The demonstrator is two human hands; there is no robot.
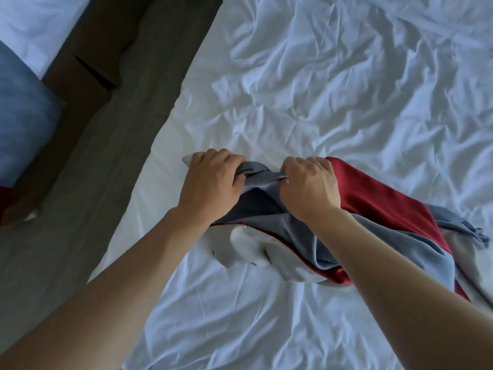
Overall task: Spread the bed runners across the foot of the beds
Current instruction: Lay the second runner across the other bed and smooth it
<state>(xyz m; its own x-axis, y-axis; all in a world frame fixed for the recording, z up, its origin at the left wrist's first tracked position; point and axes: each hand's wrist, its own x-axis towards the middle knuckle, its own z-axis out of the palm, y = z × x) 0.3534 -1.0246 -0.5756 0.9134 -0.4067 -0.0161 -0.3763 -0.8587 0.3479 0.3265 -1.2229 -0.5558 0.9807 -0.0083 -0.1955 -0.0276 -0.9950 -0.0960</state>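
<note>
The fingers [240,180] of the left hand [210,182] curl round a bunched grey edge of the bed runner [373,206], and the right hand [309,185] clenches the same edge just beside it, the two grips near each other. The runner, red satin with grey and pale panels, lies crumpled under both wrists on the wrinkled white bed [346,89], near its left side. It looks light, limp and slippery, so firm pinches at the corners of one short end would likely suit spreading
</note>
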